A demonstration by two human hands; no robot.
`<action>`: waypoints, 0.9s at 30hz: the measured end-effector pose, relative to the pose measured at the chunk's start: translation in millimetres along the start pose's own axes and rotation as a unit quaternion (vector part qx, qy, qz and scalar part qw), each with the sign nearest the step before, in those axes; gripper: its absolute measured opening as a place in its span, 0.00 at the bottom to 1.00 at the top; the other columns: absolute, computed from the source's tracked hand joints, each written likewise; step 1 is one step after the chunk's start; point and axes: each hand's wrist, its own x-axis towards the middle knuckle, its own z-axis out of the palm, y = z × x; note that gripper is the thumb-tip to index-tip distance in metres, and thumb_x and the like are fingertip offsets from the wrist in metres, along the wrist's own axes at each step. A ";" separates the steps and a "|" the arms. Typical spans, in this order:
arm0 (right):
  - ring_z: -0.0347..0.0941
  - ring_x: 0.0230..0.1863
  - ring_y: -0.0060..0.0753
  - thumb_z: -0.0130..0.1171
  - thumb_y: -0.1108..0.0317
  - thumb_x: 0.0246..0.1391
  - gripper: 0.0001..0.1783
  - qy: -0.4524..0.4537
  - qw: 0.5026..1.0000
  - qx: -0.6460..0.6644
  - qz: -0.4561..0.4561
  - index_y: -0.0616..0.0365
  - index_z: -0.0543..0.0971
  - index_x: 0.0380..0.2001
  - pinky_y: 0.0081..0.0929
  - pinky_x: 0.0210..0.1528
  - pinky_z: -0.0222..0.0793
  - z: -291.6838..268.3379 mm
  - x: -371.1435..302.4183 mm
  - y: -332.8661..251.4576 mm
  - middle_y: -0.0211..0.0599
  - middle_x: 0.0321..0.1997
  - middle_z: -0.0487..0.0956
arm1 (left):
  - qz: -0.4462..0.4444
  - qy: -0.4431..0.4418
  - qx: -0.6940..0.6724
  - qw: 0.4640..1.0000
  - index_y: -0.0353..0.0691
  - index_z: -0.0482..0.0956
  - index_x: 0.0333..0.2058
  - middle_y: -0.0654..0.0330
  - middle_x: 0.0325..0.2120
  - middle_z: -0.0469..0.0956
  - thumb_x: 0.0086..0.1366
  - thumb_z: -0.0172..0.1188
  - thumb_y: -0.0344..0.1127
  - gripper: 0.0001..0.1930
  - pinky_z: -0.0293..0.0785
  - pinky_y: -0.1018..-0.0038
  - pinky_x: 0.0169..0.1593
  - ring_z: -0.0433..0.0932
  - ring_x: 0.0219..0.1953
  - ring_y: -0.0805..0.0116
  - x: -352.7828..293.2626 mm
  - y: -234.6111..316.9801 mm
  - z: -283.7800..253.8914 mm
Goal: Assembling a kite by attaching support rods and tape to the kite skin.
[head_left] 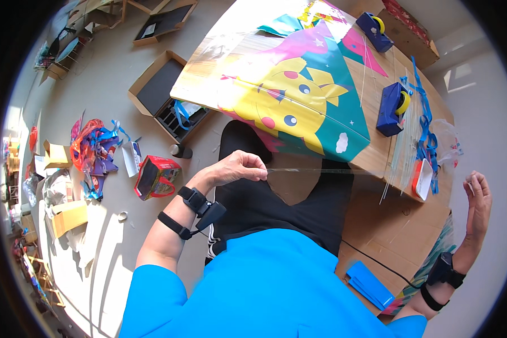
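My left hand (241, 168) is closed in a pinch on one end of a thin clear strip (321, 170), which looks like tape. The strip runs level to the right, over my lap and past the table's near edge; its far end is hard to make out. Out at the far right, my right hand (479, 197) is raised with its fingers bent together, and whatever they hold cannot be made out. In front of me a printed kite-like sheet (352, 121), teal and pink with a yellow cartoon figure, lies on the wooden table (200, 73) and hangs over its edge.
Two blue tape dispensers (390, 112) with yellow cores stand on the table's right side. Beside them lie thin clear rods (403, 149), blue ribbon (425, 121) and a red-and-white item (422, 179). Floor items at left include an open cardboard box (143, 79) and a red bag (155, 177).
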 end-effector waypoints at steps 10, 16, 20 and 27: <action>0.70 0.35 0.15 0.61 0.64 0.58 0.06 -0.137 0.933 0.130 0.307 0.55 0.78 0.34 0.15 0.41 0.66 124.2 -62.9 178.5 0.24 0.32 0.77 | -0.283 -0.060 0.172 0.942 0.39 0.81 0.32 0.63 0.29 0.80 0.65 0.61 0.47 0.15 0.75 0.75 0.40 0.76 0.32 0.73 -66.6 -39.5 -47.2; 0.72 0.37 0.15 0.59 0.66 0.59 0.05 -0.143 0.909 0.185 0.345 0.56 0.78 0.35 0.15 0.43 0.67 135.8 -89.5 204.8 0.25 0.35 0.77 | -0.262 0.112 0.171 0.943 0.37 0.79 0.32 0.61 0.23 0.80 0.59 0.68 0.40 0.12 0.75 0.81 0.36 0.78 0.29 0.75 -73.1 -84.2 -21.3; 0.71 0.37 0.15 0.59 0.66 0.59 0.05 -0.148 0.913 0.169 0.339 0.56 0.77 0.35 0.15 0.43 0.66 128.1 -87.9 203.9 0.24 0.34 0.76 | -0.230 0.207 0.066 0.948 0.37 0.76 0.37 0.63 0.24 0.78 0.57 0.71 0.37 0.15 0.75 0.83 0.35 0.76 0.27 0.77 -81.0 -92.9 -9.0; 0.69 0.35 0.14 0.60 0.65 0.59 0.06 -0.160 0.918 0.145 0.332 0.55 0.77 0.35 0.14 0.42 0.65 124.0 -82.9 201.4 0.22 0.33 0.74 | -0.218 0.221 -0.093 0.946 0.40 0.76 0.38 0.67 0.31 0.77 0.59 0.69 0.37 0.13 0.77 0.81 0.39 0.76 0.33 0.79 -87.4 -117.1 -6.9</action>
